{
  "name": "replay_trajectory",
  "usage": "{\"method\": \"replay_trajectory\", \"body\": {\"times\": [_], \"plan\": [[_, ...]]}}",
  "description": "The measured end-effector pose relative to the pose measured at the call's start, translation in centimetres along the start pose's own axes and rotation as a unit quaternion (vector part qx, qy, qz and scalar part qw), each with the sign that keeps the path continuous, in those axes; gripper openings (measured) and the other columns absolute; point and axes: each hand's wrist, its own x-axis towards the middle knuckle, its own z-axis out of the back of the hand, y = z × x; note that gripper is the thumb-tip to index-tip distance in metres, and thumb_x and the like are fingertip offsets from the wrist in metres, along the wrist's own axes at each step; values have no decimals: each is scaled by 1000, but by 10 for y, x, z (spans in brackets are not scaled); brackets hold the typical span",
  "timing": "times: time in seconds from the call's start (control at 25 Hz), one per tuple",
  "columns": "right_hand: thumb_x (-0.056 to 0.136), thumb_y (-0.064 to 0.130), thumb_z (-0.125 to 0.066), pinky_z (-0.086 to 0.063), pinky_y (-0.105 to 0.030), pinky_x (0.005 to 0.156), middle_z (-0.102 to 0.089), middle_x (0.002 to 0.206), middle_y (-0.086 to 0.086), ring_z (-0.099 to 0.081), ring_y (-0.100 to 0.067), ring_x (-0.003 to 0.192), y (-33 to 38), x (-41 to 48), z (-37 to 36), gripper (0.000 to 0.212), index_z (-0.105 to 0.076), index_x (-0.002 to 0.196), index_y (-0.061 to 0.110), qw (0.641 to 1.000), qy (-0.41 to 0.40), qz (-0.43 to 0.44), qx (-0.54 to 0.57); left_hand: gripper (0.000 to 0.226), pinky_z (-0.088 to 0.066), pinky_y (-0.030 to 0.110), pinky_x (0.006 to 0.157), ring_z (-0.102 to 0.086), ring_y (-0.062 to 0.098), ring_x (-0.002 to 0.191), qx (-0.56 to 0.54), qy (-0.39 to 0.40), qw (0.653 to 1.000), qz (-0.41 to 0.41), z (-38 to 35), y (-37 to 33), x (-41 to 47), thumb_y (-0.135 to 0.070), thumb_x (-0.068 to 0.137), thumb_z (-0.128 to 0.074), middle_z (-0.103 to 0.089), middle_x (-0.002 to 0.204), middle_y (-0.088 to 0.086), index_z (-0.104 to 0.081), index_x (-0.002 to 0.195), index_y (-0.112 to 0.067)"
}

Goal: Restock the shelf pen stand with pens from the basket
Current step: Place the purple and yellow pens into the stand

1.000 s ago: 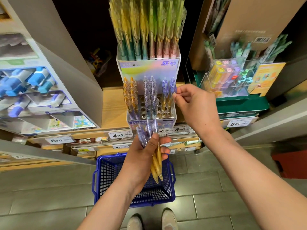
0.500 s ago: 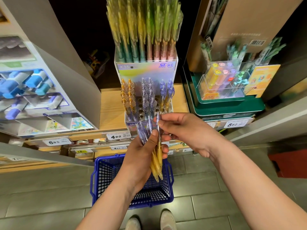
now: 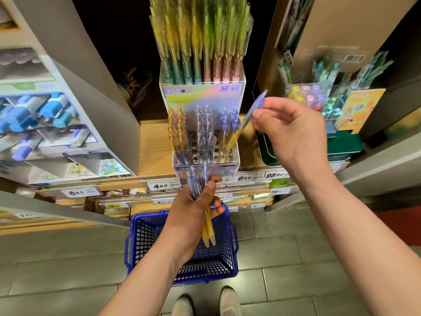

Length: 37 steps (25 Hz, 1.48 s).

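Observation:
A clear pen stand (image 3: 206, 159) sits on the wooden shelf, its holes partly filled with orange, clear and purple pens. My right hand (image 3: 293, 133) pinches a single purple-and-yellow pen (image 3: 245, 123), tilted, its tip down among the holes at the stand's right side. My left hand (image 3: 193, 213) grips a bundle of pens (image 3: 205, 215) below the stand, purple ends up and yellow tips down. A blue plastic basket (image 3: 141, 242) stands on the floor beneath my left hand; what lies inside it is mostly hidden.
A taller rack of green, yellow and pink pens (image 3: 200, 42) rises behind the stand. A grey display box (image 3: 68, 110) flanks the left, a green tray with clear pen boxes (image 3: 319, 106) the right. Price tags (image 3: 163, 185) line the shelf edge. My shoes (image 3: 205, 304) are on the tiled floor.
My right hand pulled one pen from the bundle in my left hand and carried it up and right to the stand. My left hand stayed put with fewer pens.

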Motion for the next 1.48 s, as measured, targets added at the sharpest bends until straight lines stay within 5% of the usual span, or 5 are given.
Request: {"method": "replay_trajectory", "body": {"times": [0.4, 0.8, 1.16, 1.32, 1.48], "plan": [[88, 19, -77, -58, -21, 79, -75, 87, 7, -70, -2, 80, -20, -10, -24, 15, -76, 103, 16, 941, 35, 177, -285, 18, -60, 29, 73, -70, 19, 76, -13, 15, 1000, -15, 0, 1, 2, -12, 101, -56, -70, 82, 6, -64, 114, -3], [91, 30, -73, -53, -17, 75, -73, 85, 7, -67, -6, 79, -34, -17, -26, 16, -72, 100, 17, 929, 61, 83, -356, 16, -63, 34, 78, -76, 24, 85, -24, 24, 999, -29, -4, -3, -1, -25, 98, -56, -78, 105, 14, -58, 108, -14], [92, 27, -72, -47, -9, 47, -73, 77, 17, -70, -3, 58, -30, -61, -25, 10, -70, 101, 28, 964, 189, -157, -98, 27, -60, 46, 93, -73, 35, 105, -16, 42, 998, -38, -6, 0, 3, -25, 103, -53, -75, 115, 19, -66, 118, -7], [91, 23, -73, -60, -24, 69, -76, 78, 5, -73, -11, 69, -26, -50, -20, 6, -73, 96, 25, 982, 122, -118, -81, 41, -63, 42, 85, -75, 32, 101, 7, 13, 1000, 1, -2, 1, 5, -37, 96, -56, -76, 111, 18, -66, 117, -3], [90, 20, -74, -62, -32, 77, -76, 74, -1, -73, -17, 69, -12, -25, -7, 5, -73, 93, 17, 995, 45, -74, -56, 32, -57, 31, 59, -64, 18, 63, 28, -2, 999, 45, 1, -2, 2, -41, 100, -55, -73, 86, 6, -63, 96, -11]]}}
